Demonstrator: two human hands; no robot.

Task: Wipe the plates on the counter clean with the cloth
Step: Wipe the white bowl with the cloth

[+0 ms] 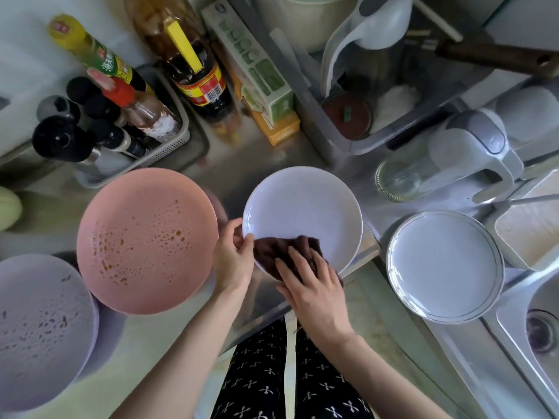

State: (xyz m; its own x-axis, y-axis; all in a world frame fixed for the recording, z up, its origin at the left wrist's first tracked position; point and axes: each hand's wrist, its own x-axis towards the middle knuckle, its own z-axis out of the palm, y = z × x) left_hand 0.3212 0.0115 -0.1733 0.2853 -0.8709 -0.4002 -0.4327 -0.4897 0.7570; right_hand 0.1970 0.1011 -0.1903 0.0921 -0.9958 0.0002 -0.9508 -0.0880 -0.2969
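A white plate (302, 207) sits at the counter's front edge in the middle. My left hand (234, 255) pinches its left rim with thumb and fingers. My right hand (311, 285) presses a dark brown cloth (272, 249) flat onto the plate's near side, fingers spread over it. A pink plate (145, 240) spotted with brown drops lies to the left. At the far left is a lilac plate (39, 328) with dark specks. A white plate with a thin rim line (444, 264) rests to the right and looks unsoiled.
A grey basket (169, 149) of sauce bottles, a large dark sauce bottle (199, 77) and boxes (257, 74) stand behind the plates. A glass jar (399, 179), a water jug (472, 152) and a dish rack (381, 95) are at the back right. A sink (541, 325) lies at the right.
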